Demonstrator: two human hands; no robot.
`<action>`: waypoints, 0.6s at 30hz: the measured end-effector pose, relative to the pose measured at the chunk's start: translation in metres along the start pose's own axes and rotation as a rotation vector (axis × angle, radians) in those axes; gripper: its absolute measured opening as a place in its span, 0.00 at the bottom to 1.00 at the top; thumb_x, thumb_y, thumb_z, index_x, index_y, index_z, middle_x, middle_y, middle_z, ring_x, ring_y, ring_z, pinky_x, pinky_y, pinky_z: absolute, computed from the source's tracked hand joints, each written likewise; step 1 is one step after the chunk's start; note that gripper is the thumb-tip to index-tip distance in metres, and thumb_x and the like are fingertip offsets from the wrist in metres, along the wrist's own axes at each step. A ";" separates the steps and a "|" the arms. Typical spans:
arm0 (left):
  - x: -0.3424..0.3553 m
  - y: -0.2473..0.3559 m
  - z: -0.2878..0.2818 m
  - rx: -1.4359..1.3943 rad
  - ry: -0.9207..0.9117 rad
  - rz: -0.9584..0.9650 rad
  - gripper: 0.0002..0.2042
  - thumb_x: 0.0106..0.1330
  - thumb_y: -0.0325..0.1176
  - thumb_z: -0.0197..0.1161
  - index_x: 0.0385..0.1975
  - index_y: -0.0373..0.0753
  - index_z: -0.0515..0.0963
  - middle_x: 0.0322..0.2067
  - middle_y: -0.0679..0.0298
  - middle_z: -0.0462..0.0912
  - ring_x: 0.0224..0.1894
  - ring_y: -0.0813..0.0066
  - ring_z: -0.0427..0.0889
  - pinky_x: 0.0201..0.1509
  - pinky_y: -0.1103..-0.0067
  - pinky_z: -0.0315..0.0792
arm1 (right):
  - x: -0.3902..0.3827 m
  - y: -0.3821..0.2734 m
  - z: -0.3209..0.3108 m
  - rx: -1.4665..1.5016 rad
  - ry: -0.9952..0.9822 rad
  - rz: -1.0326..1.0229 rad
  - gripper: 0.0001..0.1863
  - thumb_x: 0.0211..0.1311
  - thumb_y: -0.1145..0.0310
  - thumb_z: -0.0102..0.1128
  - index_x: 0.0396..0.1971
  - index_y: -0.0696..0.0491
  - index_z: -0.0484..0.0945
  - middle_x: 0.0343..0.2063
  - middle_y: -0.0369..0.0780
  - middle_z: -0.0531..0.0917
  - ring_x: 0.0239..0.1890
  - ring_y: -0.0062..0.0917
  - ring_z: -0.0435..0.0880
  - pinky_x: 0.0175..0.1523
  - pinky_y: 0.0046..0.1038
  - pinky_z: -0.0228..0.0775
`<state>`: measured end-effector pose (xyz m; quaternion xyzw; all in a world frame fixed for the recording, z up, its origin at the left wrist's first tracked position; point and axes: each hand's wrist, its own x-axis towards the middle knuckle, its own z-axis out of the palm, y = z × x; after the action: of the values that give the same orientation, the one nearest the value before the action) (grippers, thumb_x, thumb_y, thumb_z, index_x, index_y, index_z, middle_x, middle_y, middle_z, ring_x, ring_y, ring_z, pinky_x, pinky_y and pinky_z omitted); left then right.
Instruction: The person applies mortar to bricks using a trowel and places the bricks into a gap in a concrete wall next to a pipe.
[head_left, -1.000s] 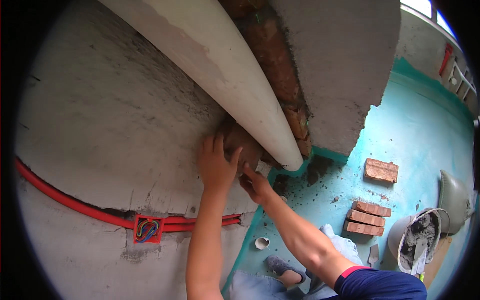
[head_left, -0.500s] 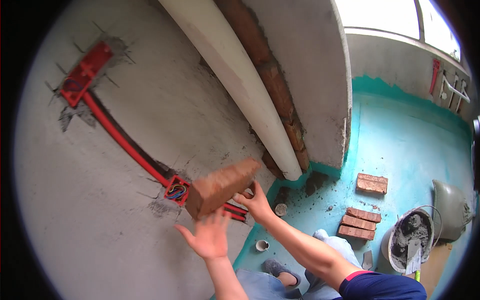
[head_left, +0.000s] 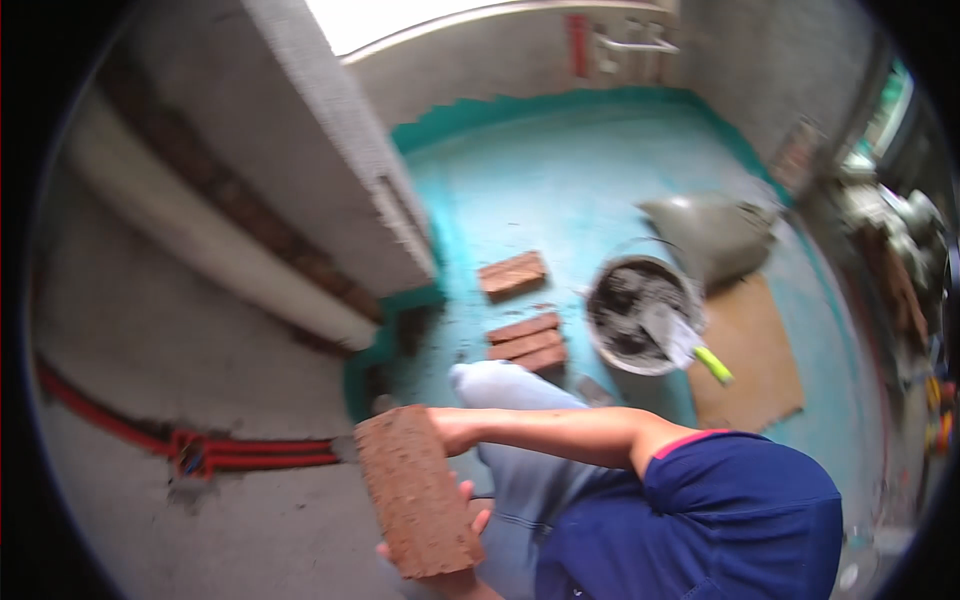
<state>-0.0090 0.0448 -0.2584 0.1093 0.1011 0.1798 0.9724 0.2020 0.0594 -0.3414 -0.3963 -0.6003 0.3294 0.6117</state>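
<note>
A reddish-brown brick is held up in front of me, its broad face toward my view. My right hand grips it near the upper end, with most of the fingers hidden behind it. Around its lower end is my left hand, supporting it from behind; a few fingertips show past the edges. Beyond my knee stands a bucket of grey wet mortar. A trowel with a yellow-green handle rests in it.
Several loose bricks lie on the turquoise-coated floor. A full sack slumps behind the bucket, beside a tan board. On the left wall run red conduits and a white pipe.
My view has swung right. The brick has moved away from the wall toward my body and turned more upright. My left hand, spread near its lower end before, is now around it.
</note>
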 end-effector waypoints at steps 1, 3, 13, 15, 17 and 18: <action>0.001 -0.008 0.003 -0.202 -0.045 -0.009 0.50 0.55 0.49 0.70 0.68 0.40 0.41 0.64 0.39 0.52 0.61 0.30 0.62 0.62 0.46 0.60 | -0.003 -0.015 -0.004 -0.089 -0.007 0.023 0.22 0.55 0.67 0.67 0.50 0.54 0.76 0.50 0.43 0.79 0.53 0.33 0.76 0.56 0.33 0.68; 0.008 -0.008 -0.019 -0.258 -0.120 -0.160 0.52 0.52 0.50 0.72 0.68 0.39 0.42 0.63 0.39 0.54 0.61 0.34 0.63 0.61 0.46 0.62 | -0.025 -0.063 -0.029 -0.400 -0.041 0.490 0.21 0.55 0.67 0.64 0.50 0.54 0.76 0.46 0.46 0.81 0.50 0.37 0.79 0.54 0.33 0.70; 0.015 0.055 0.004 0.103 -0.507 0.181 0.49 0.54 0.48 0.69 0.69 0.37 0.44 0.68 0.45 0.44 0.68 0.51 0.56 0.68 0.53 0.51 | -0.382 -0.129 -0.179 -1.159 0.477 1.829 0.26 0.53 0.48 0.58 0.36 0.58 0.82 0.36 0.48 0.84 0.40 0.38 0.83 0.43 0.38 0.75; 0.006 0.061 0.010 -0.067 -0.405 0.266 0.52 0.54 0.48 0.70 0.70 0.39 0.38 0.70 0.46 0.37 0.70 0.50 0.51 0.69 0.51 0.48 | -0.435 -0.118 -0.175 -0.717 0.311 1.726 0.23 0.52 0.50 0.63 0.32 0.58 0.81 0.32 0.47 0.83 0.32 0.33 0.84 0.38 0.37 0.76; 0.011 0.078 0.005 0.491 0.063 0.128 0.53 0.44 0.49 0.78 0.66 0.42 0.48 0.59 0.54 0.63 0.60 0.58 0.70 0.62 0.60 0.68 | -0.468 -0.114 -0.156 0.081 0.889 1.838 0.20 0.52 0.53 0.66 0.27 0.57 0.79 0.26 0.45 0.81 0.24 0.29 0.81 0.30 0.35 0.74; 0.019 0.075 -0.014 0.462 0.037 0.249 0.51 0.46 0.52 0.75 0.66 0.42 0.49 0.58 0.55 0.63 0.61 0.64 0.68 0.64 0.63 0.66 | -0.466 -0.112 -0.156 0.047 0.934 1.768 0.19 0.52 0.53 0.66 0.26 0.56 0.77 0.21 0.43 0.79 0.19 0.27 0.79 0.25 0.35 0.72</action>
<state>-0.0191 0.1230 -0.2567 0.3366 0.1430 0.2723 0.8900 0.3198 -0.4162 -0.4577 -0.7780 0.2175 0.4890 0.3290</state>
